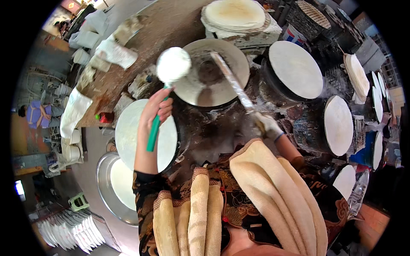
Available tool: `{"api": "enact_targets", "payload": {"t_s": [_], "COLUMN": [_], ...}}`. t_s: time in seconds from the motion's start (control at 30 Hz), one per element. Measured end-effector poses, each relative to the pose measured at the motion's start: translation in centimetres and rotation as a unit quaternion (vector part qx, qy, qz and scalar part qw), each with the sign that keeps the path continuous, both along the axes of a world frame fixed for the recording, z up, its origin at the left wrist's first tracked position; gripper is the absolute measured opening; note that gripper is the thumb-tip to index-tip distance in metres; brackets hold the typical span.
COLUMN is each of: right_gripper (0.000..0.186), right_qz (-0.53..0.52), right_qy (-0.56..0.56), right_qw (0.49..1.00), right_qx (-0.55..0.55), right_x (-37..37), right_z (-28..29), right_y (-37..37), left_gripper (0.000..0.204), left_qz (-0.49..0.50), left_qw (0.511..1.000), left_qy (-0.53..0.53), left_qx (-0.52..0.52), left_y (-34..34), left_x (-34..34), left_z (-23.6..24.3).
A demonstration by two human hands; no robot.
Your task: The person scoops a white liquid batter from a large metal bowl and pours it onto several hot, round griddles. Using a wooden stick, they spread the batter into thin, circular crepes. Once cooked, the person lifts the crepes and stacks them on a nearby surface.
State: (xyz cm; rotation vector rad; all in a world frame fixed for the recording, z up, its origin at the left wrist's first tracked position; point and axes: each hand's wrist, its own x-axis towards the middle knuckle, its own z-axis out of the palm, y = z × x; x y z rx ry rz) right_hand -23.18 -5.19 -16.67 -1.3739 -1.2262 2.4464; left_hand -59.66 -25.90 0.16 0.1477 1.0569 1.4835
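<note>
Smoky, cluttered workroom in head view, with round griddles set around a dark, stained work area (pixel 209 132). Left hand (pixel 161 109), bare, is closed around the green handle of a ladle (pixel 153 133); the ladle's round white head is up over the left edge of the middle griddle (pixel 192 90), blurred, contents can't be told. Right hand (pixel 268 126), in a pale glove, is clamped on the near end of a long silvery stick (pixel 234 83); the stick slants away to the left, far end over the same griddle. Middle griddle's surface is greyish with a darker centre patch. White round sheet (pixel 125 132) on the griddle to the left, partly behind the left forearm; another white sheet (pixel 295 69) covers the griddle to the right. Stack of flatbreads (pixel 235 15) sits beyond the middle griddle. Metal basin (pixel 101 187) with white batter (pixel 123 184) at lower left. Tan towels (pixel 273 187) hang down the person's front. Green stool (pixel 78 202) far left.
</note>
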Motion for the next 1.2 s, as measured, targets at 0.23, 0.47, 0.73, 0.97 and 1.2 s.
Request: {"api": "enact_targets", "payload": {"t_s": [0.23,0.47,0.73,0.97,1.2], "right_gripper": [0.038,0.044,0.055,0.059,0.051], "right_qz": [-0.063,-0.114,-0.024,-0.001,-0.039], "right_qy": [0.179,-0.046,-0.161,-0.114,-0.015], "right_qw": [0.966,0.992,0.95,0.947,0.95], "right_qx": [-0.174,0.024,0.267,0.301,0.309], "right_x": [-4.3,-4.2,-2.2,-11.9,-20.0], "right_z": [0.5,-2.4,0.6,1.5,1.1], "right_y": [3.8,6.6,4.2,4.0,2.1], "left_gripper": [0.021,0.017,0.044,0.059,0.063], "left_qz": [-0.118,-0.078,-0.016,-0.223,-0.095], "left_qw": [0.986,0.968,0.664,0.472,0.504], "left_qy": [-0.114,0.19,0.747,0.851,0.859], "left_qx": [-0.039,-0.147,0.003,0.053,0.008], "left_y": [16.6,26.1,24.8,23.3,20.3], "left_x": [3.9,2.5,-5.3,-8.5,-12.9], "left_z": [-9.9,-15.1,-15.1,-14.3,-15.5]}}
